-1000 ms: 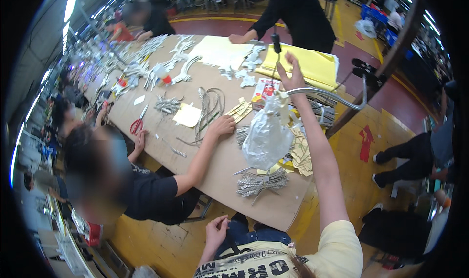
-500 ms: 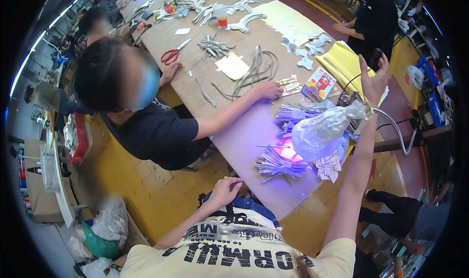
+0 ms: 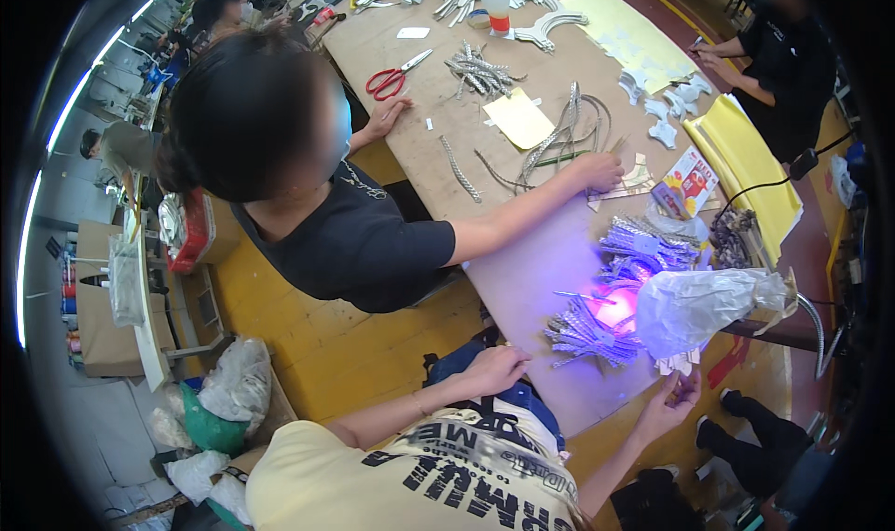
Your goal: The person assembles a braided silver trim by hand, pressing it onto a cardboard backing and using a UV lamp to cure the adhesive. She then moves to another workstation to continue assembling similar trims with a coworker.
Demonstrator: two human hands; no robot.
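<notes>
My left hand [image 3: 497, 370] lies at the near table edge, its fingers loosely curled together with nothing visible in them. My right hand [image 3: 671, 405] is low at the right, off the table's corner, fingers apart and without anything in them. Just above it are pale cut pieces [image 3: 679, 361] at the table edge. A lamp wrapped in white plastic [image 3: 699, 312] throws pink-purple light on bundles of silvery patterned strips [image 3: 589, 333]. To the right of these, a small black fitting [image 3: 803, 165] hangs on a dark cable.
Beside me on the left, a masked co-worker [image 3: 326, 233] reaches over the table [image 3: 522, 261] toward pale strips. Red scissors [image 3: 387, 83], a yellow pad [image 3: 518, 119], a printed carton [image 3: 687, 184] and yellow sheets [image 3: 746, 167] lie farther back. Another person [image 3: 783, 55] stands at the far right.
My right hand has let go of the black fitting on the cable and come down toward me, below the lamp. The view has shifted, so the table appears farther right. The lamp glows in both frames.
</notes>
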